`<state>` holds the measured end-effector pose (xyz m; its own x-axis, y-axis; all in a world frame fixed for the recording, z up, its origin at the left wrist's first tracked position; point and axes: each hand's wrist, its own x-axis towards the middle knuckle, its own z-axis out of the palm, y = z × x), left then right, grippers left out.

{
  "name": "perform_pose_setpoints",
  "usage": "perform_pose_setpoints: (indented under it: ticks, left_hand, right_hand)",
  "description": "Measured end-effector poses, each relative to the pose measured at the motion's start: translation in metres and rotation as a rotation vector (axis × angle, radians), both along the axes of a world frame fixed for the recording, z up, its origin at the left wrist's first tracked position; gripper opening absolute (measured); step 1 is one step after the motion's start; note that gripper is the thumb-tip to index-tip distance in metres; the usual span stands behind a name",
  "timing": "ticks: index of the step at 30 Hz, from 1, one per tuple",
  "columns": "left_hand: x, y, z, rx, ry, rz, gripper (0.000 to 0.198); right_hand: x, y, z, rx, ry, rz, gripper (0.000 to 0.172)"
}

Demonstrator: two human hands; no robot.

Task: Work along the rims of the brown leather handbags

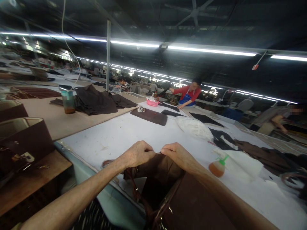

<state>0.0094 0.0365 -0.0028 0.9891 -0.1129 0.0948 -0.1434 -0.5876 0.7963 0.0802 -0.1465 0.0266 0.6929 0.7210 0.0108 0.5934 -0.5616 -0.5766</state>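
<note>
A dark brown handbag (199, 201) stands at the near edge of the white table, its mouth gaping toward me and its inside in shadow. My left hand (139, 154) pinches the far rim of the bag. Close beside it, my right hand (176, 155) grips the same rim, thumb and fingers pressed together. A small gap parts the two hands. Reddish-brown straps and bits of shiny metal hardware show at the bag's near side. The bag's lower part runs out of the picture.
More brown bags (26, 140) with metal clasps sit on a wooden surface at left. The white table (115, 131) holds a squeeze bottle (217, 167) of orange liquid, a dark pad (150, 116) and a pink basket (152, 102). A jar (68, 100) stands by dark cloth. A co-worker (189, 92) leans over the far side.
</note>
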Motion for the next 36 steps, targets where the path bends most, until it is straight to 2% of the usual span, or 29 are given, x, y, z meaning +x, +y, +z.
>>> perform_pose_setpoints:
  ticks: [6, 11, 14, 17, 22, 25, 29, 31, 36]
  left_hand:
    - [0.008, 0.005, -0.002, 0.02, 0.082, 0.009, 0.026]
    - [0.006, 0.0, 0.004, 0.095, -0.009, 0.028, 0.024]
    - [0.006, -0.007, 0.011, 0.206, -0.035, 0.07, 0.022]
    - [0.01, -0.012, 0.012, 0.234, -0.05, 0.078, 0.025]
    - [0.022, -0.008, 0.005, 0.079, 0.033, 0.019, 0.027]
    - [0.028, -0.005, 0.002, 0.003, 0.103, 0.001, 0.029]
    - [0.029, -0.004, 0.003, 0.026, 0.058, -0.055, 0.027]
    - [0.027, -0.004, 0.005, 0.055, 0.022, -0.088, 0.024]
    - [0.02, -0.005, 0.007, 0.088, -0.004, -0.203, 0.022]
  right_hand:
    - [0.003, 0.003, 0.001, -0.065, 0.038, -0.038, 0.029]
    - [0.005, 0.008, -0.002, -0.08, -0.097, -0.087, 0.033]
    - [0.005, 0.011, -0.004, -0.094, -0.136, -0.104, 0.033]
    - [0.004, 0.013, -0.004, -0.101, -0.152, -0.126, 0.032]
    - [0.004, 0.005, -0.006, 0.01, -0.084, -0.102, 0.036]
    - [0.001, -0.006, -0.004, 0.087, -0.047, -0.12, 0.029]
    - [-0.005, -0.022, 0.0, 0.032, 0.094, -0.081, 0.019]
    - [-0.006, -0.028, 0.001, 0.011, 0.126, -0.068, 0.02]
    - [-0.008, -0.035, -0.003, -0.03, 0.029, -0.09, 0.028]
